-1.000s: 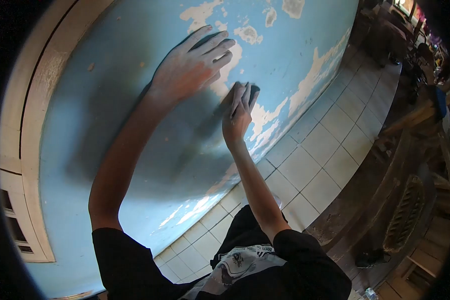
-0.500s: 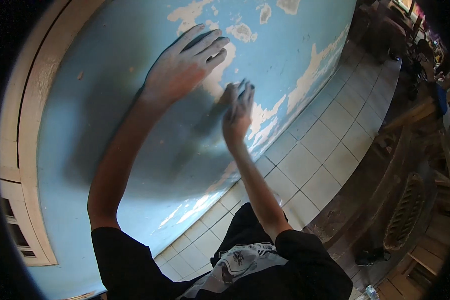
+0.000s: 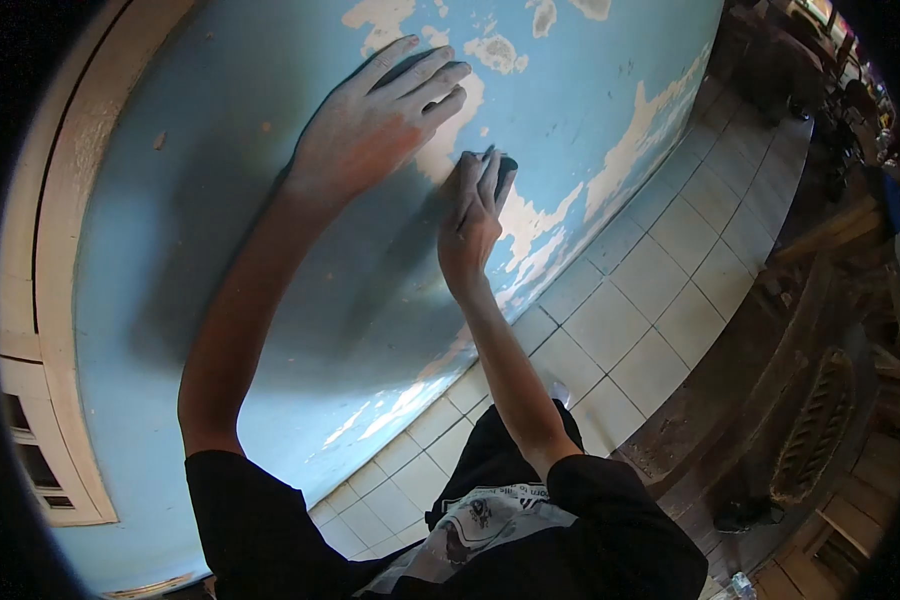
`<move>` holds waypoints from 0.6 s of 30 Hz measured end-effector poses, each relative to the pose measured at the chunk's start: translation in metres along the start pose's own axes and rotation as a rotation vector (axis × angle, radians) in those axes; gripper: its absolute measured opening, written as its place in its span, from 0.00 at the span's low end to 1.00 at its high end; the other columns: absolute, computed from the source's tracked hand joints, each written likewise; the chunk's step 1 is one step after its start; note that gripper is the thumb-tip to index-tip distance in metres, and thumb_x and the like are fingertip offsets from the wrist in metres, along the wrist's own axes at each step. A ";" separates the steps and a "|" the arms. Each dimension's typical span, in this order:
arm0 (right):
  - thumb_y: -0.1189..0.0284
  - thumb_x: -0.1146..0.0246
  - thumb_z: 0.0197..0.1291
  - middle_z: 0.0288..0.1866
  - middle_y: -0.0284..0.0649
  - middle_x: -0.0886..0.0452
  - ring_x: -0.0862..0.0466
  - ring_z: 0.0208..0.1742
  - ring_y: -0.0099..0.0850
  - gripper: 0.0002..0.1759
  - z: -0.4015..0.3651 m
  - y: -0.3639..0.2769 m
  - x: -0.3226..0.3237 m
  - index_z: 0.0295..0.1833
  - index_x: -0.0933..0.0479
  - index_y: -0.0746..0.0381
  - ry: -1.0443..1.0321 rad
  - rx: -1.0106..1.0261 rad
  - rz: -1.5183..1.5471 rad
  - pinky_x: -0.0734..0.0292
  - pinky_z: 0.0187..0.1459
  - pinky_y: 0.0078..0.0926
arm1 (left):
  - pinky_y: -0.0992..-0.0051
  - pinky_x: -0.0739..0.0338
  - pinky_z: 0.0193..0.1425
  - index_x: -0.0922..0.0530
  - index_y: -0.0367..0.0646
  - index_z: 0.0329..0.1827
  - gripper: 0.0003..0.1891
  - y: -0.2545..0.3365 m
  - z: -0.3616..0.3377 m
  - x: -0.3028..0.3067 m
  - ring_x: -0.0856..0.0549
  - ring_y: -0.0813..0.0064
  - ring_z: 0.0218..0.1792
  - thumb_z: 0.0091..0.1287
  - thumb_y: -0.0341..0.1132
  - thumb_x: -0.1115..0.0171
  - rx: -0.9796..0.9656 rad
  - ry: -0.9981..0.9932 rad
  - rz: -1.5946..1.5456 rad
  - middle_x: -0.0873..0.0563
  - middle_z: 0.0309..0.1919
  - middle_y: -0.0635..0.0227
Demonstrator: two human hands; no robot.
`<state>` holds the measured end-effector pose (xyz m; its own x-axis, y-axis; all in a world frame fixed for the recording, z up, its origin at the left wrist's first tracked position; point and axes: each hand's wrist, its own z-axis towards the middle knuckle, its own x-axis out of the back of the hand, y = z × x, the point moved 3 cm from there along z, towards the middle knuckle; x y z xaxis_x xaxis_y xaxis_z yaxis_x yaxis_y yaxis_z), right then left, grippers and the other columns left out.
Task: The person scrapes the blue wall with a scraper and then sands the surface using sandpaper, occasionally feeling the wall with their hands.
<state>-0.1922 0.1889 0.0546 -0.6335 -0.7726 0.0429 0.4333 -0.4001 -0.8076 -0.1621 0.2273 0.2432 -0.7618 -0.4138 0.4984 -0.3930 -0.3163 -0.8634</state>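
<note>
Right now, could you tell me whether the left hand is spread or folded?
Spread: the left hand lies against the blue wall, fingers extended with visible gaps.

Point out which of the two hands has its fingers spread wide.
The left hand, the one higher in the picture: its fingers fan out over the blue wall, while those of the right hand are bunched closer together.

A cream-painted frame (image 3: 58,240) lines the left side, with dark openings (image 3: 34,464) low down. Pale square tiles (image 3: 610,325) cover the floor. At right, near a ridged, long panel (image 3: 815,425), lies a black object (image 3: 745,516), too dim to identify.
</note>
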 end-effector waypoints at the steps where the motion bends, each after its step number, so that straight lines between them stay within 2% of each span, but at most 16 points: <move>1: 0.83 0.55 0.64 0.67 0.58 0.32 0.40 0.72 0.57 0.25 0.001 -0.001 0.001 0.67 0.33 0.65 -0.011 -0.031 -0.049 0.48 0.72 0.51 | 0.67 0.50 0.78 0.28 0.54 0.64 0.26 0.000 0.000 0.000 0.36 0.78 0.71 0.62 0.45 0.37 0.000 0.004 0.001 0.31 0.69 0.78; 4: 0.83 0.54 0.63 0.67 0.57 0.32 0.42 0.72 0.57 0.25 -0.003 0.000 0.003 0.67 0.33 0.65 -0.039 0.073 -0.033 0.47 0.72 0.50 | 0.67 0.50 0.79 0.28 0.54 0.64 0.26 -0.001 0.001 0.003 0.36 0.79 0.71 0.62 0.45 0.38 0.000 -0.004 0.007 0.31 0.69 0.78; 7: 0.85 0.54 0.61 0.66 0.57 0.30 0.41 0.72 0.57 0.26 0.026 0.003 0.001 0.66 0.32 0.65 0.064 -0.063 0.005 0.48 0.72 0.52 | 0.67 0.50 0.79 0.28 0.54 0.64 0.26 0.002 0.000 0.003 0.36 0.79 0.71 0.62 0.44 0.38 0.002 -0.018 0.011 0.31 0.69 0.78; 8: 0.81 0.54 0.65 0.72 0.59 0.40 0.42 0.73 0.58 0.25 0.025 0.009 -0.001 0.68 0.34 0.60 -0.031 -0.078 -0.014 0.51 0.73 0.53 | 0.67 0.50 0.79 0.28 0.54 0.64 0.26 0.002 -0.001 0.004 0.36 0.79 0.71 0.63 0.45 0.38 0.001 -0.014 0.017 0.31 0.69 0.78; 11: 0.81 0.54 0.63 0.72 0.58 0.40 0.44 0.73 0.62 0.26 -0.001 0.012 -0.001 0.68 0.34 0.59 -0.112 0.028 -0.012 0.47 0.72 0.52 | 0.67 0.50 0.79 0.28 0.54 0.64 0.26 -0.001 0.001 0.002 0.36 0.79 0.71 0.63 0.45 0.38 0.009 -0.001 0.026 0.31 0.69 0.78; 13: 0.83 0.54 0.60 0.72 0.58 0.39 0.45 0.72 0.64 0.29 0.004 0.017 -0.006 0.68 0.34 0.57 -0.073 0.016 -0.073 0.45 0.71 0.50 | 0.67 0.50 0.79 0.28 0.54 0.64 0.26 0.000 0.001 0.001 0.36 0.79 0.71 0.63 0.45 0.38 0.004 -0.010 0.012 0.31 0.69 0.78; 15: 0.84 0.55 0.59 0.71 0.58 0.38 0.44 0.72 0.64 0.30 0.021 0.028 -0.008 0.68 0.34 0.56 0.044 -0.188 0.033 0.45 0.71 0.50 | 0.71 0.40 0.73 0.23 0.50 0.48 0.14 -0.001 0.000 0.006 0.29 0.79 0.63 0.60 0.40 0.41 0.002 0.188 -0.031 0.23 0.57 0.78; 18: 0.84 0.56 0.57 0.70 0.59 0.37 0.44 0.72 0.64 0.32 0.020 0.025 -0.005 0.69 0.35 0.57 0.028 -0.143 0.002 0.46 0.72 0.51 | 0.70 0.40 0.73 0.23 0.50 0.48 0.14 -0.001 0.000 0.005 0.29 0.79 0.63 0.60 0.40 0.40 0.001 0.186 -0.025 0.23 0.56 0.78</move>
<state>-0.1648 0.1727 0.0459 -0.6511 -0.7585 0.0271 0.3395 -0.3230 -0.8834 -0.1651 0.2258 0.2468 -0.8343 -0.2406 0.4960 -0.4122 -0.3253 -0.8510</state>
